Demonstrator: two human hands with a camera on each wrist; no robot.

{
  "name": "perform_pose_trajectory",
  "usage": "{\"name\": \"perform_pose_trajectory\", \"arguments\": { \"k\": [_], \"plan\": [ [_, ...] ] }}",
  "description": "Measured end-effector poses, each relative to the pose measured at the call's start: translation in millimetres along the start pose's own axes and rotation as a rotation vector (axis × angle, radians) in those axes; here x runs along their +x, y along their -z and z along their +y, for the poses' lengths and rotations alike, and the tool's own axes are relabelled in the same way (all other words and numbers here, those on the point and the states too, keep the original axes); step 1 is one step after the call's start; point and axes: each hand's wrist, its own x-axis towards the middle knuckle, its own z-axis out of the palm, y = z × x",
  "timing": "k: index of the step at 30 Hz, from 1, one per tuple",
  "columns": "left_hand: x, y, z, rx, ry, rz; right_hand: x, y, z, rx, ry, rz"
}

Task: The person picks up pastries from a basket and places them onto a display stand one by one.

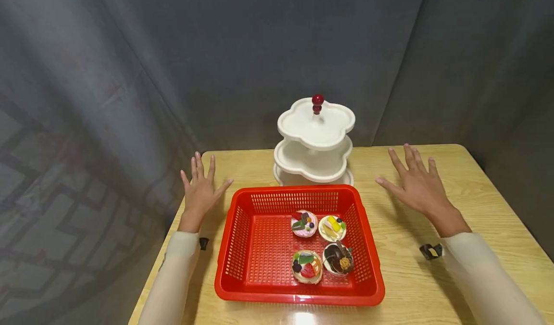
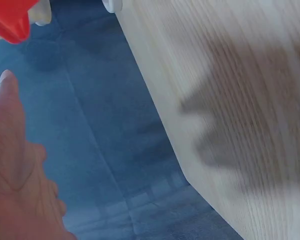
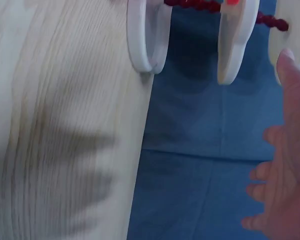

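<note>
Both hands hold nothing and hover over the table with fingers spread. My left hand (image 1: 200,195) is just left of a red plastic basket (image 1: 222,267), near its far corner. My right hand (image 1: 417,185) is to the right of the basket and of a white three-tier stand (image 1: 313,125) with a dark red knob. Inside the basket's right half sit a pink-cream cupcake (image 1: 304,223), a yellow-topped cupcake (image 1: 332,228), a chocolate cupcake (image 1: 337,258) and a strawberry-topped tart (image 1: 307,267). The basket's far wall hides part of the stand's lowest tier.
A light wooden table (image 1: 472,185) carries everything. Dark grey curtains (image 1: 242,65) hang behind it and along both sides. The stand is close to the table's far edge, right behind the basket. A black strap (image 1: 430,251) shows at the right wrist.
</note>
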Motion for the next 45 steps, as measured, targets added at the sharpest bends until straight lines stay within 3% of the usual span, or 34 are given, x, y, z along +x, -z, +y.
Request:
{"name": "perform_pose_trajectory", "arguments": {
  "k": [7, 15, 21, 28, 32, 36, 45],
  "plan": [
    [-10.0, 8.3, 5.7, -0.043, -0.004, -0.004, -12, 11, -16, 0.135, 0.035, -0.074],
    [-35.2, 28.0, 18.9, -0.249, -0.045, -0.05, -31, 27, -49, 0.295, 0.129, -0.112],
    [-55.5, 38.5, 31.3, -0.37, -0.096, -0.063, -42, 33, -69, 0.348, 0.215, -0.156],
    [-70.7, 43.0, 41.6, -0.453, -0.126, -0.12, -42, 30, -78, 0.335, 0.411, -0.236],
    [-77.2, 42.9, 45.4, -0.461, -0.146, -0.136, -39, 24, -87, 0.302, 0.485, -0.276],
    [-94.4, 41.9, 47.7, -0.471, -0.14, -0.155, -37, 15, -99, 0.27, 0.547, -0.348],
    [-126.0, 47.4, 58.5, -0.493, -0.149, -0.165, -32, -2, -113, 0.233, 0.58, -0.453]
  ]
}}
